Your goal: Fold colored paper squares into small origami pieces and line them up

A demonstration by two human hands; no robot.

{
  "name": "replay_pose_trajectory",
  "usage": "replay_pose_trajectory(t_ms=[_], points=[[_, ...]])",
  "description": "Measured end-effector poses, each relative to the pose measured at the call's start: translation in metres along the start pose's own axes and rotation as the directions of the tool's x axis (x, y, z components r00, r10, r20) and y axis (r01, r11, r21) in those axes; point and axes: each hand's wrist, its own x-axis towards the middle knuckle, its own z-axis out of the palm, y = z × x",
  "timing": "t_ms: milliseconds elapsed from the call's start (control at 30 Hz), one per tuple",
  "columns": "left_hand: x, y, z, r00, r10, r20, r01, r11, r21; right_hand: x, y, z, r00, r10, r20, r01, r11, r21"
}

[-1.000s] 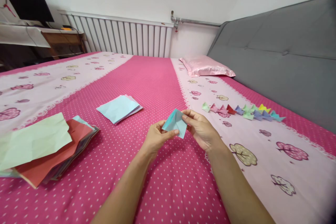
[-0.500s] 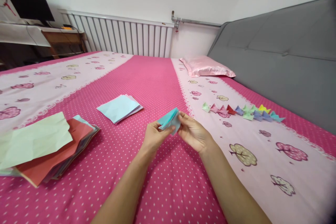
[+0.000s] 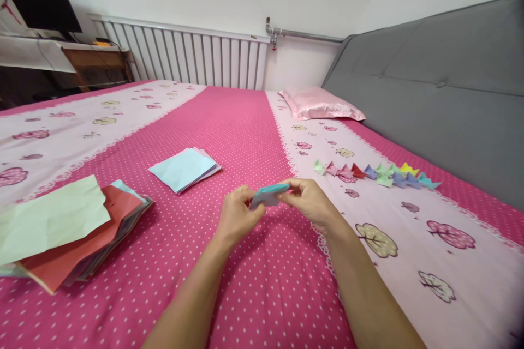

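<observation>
A folded piece of light blue paper (image 3: 268,195), brighter turquoise along its upper edge, is held above the pink dotted bedspread. My left hand (image 3: 239,212) pinches its left end between thumb and fingers. At the other end, my right hand (image 3: 309,202) grips the paper in the same way. Beyond my left hand lies a small stack of light blue paper squares (image 3: 184,169). To the right, several small folded paper boats (image 3: 385,174) in green, pink, red, purple, yellow and blue sit in rows on the bedspread.
At the left is a loose pile of larger sheets, with a pale green sheet (image 3: 53,218) over a red sheet (image 3: 82,240). A pink pillow (image 3: 321,103) rests near the grey headboard (image 3: 442,87). A white radiator (image 3: 184,54) runs along the far wall, beside a desk with a monitor (image 3: 41,5).
The blue paper has been turned so its long edge lies nearly level. My right hand has shifted its grip to the paper's right end.
</observation>
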Motion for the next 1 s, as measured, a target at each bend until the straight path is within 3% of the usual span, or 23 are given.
replay_pose_trajectory(t_ms=[100, 200, 267, 333, 400, 467, 533, 767, 900, 1000], points=[[0.001, 0.003, 0.000, 0.997, -0.029, -0.068, 0.028, 0.999, -0.018, 0.000, 0.000, -0.004, 1.000, -0.005, 0.004, 0.005, 1.000, 0.026], [0.003, 0.009, -0.003, 0.965, -0.261, -0.013, 0.246, 0.924, -0.293, 0.001, -0.001, -0.007, 0.998, -0.053, -0.027, 0.055, 0.994, 0.090], [0.004, 0.012, -0.006, 0.911, -0.373, 0.176, 0.406, 0.738, -0.539, 0.001, -0.002, -0.008, 0.994, -0.102, -0.048, 0.108, 0.985, 0.133], [0.005, 0.015, -0.010, 0.835, -0.375, 0.402, 0.546, 0.473, -0.692, 0.001, -0.002, -0.009, 0.987, -0.154, -0.034, 0.158, 0.974, 0.160], [0.005, 0.016, -0.014, 0.764, -0.338, 0.549, 0.637, 0.258, -0.727, 0.001, -0.002, -0.009, 0.981, -0.193, 0.004, 0.190, 0.970, 0.150], [0.005, 0.018, -0.016, 0.726, -0.331, 0.602, 0.673, 0.166, -0.721, -0.001, -0.002, -0.009, 0.976, -0.215, 0.044, 0.209, 0.973, 0.100], [0.004, 0.019, -0.016, 0.709, -0.382, 0.592, 0.686, 0.180, -0.705, -0.002, -0.003, -0.009, 0.970, -0.227, 0.084, 0.226, 0.974, 0.021], [0.001, 0.016, -0.007, 0.716, -0.507, 0.481, 0.687, 0.388, -0.614, -0.004, -0.003, -0.009, 0.942, -0.262, 0.211, 0.296, 0.943, -0.149], [0.002, 0.012, -0.006, 0.742, -0.510, 0.435, 0.656, 0.417, -0.629, -0.005, -0.005, -0.015, 0.920, -0.287, 0.265, 0.335, 0.929, -0.155], [0.003, 0.013, -0.008, 0.729, -0.538, 0.422, 0.665, 0.412, -0.623, -0.007, -0.008, -0.019, 0.899, -0.294, 0.325, 0.360, 0.918, -0.164]])
